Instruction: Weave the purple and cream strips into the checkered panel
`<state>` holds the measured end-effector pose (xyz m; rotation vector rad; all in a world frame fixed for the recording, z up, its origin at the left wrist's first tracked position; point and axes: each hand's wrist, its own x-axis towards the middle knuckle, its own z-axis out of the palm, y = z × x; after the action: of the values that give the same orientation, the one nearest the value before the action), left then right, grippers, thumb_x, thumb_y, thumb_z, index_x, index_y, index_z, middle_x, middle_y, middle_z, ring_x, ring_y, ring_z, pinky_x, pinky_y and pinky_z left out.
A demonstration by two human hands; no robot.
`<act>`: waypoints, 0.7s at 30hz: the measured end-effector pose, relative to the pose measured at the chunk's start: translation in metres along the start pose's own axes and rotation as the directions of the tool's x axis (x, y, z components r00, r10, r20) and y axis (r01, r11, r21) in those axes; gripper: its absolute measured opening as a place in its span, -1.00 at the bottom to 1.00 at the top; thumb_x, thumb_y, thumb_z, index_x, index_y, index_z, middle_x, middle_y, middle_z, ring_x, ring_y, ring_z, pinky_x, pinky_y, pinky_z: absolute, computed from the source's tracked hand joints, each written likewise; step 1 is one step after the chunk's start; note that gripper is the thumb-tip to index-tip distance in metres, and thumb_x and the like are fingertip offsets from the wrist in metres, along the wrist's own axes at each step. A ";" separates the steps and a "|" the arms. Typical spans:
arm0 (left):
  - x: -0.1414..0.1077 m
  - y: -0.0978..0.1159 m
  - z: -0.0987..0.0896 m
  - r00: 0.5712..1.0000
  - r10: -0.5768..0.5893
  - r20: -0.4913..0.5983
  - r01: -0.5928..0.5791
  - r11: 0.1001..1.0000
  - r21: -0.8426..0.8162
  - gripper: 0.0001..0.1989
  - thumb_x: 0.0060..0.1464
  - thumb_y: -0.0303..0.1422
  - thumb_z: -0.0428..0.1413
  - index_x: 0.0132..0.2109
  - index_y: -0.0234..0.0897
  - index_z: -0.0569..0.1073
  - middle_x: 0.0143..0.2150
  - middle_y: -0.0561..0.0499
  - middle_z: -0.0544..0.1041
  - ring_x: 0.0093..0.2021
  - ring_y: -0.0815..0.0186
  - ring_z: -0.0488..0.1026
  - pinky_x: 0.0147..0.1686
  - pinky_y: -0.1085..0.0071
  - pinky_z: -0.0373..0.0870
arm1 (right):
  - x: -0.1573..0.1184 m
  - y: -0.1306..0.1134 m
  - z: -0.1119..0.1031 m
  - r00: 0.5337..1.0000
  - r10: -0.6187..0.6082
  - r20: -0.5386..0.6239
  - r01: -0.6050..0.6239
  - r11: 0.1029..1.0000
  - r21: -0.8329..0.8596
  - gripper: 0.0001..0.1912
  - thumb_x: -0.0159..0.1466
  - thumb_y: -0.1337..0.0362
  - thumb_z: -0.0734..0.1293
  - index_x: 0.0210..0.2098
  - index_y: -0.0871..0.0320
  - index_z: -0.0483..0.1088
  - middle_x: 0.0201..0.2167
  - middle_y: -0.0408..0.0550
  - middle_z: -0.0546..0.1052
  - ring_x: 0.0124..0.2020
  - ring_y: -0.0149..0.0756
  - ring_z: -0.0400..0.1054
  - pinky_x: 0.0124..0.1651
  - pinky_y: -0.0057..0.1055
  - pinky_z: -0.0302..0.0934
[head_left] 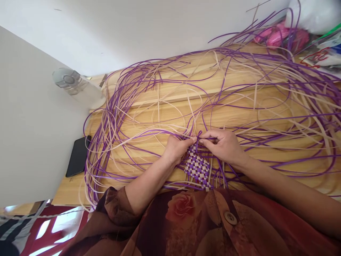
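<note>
At the near side of the pale wooden table (pixel 60 191), I've got left hand (pixel 175 149) pinching the upper end of a small purple-and-beige checked woven piece (pixel 197 167), right hand (pixel 227 145) a thin purple strand (pixel 199 133); looks early, long flexible purple-and-beige strands (pixel 105 124) unwoven.

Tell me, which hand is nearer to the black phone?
Left: the left hand, at the woven piece, is to the right of the phone; the right hand, pinching a purple strand, is farther right.
</note>
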<state>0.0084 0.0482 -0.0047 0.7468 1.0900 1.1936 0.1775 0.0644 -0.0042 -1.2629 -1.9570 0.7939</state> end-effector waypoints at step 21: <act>-0.003 0.010 0.015 0.996 -0.030 -0.084 0.022 0.996 -0.091 -0.69 -0.39 -0.37 0.41 -0.40 -0.39 0.59 -0.38 -0.09 0.62 -0.42 0.26 0.52 -0.25 0.30 0.46 | -0.020 -0.026 -0.019 0.916 -0.398 0.048 0.359 0.764 -0.536 -0.52 0.20 0.14 0.42 0.05 0.24 0.41 0.03 0.17 0.48 0.05 0.03 0.32 0.13 -0.08 0.18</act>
<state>0.0193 0.0488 0.0105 0.6155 1.1057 1.2530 0.1854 0.0392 0.0232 -1.0967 -2.3606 -0.0187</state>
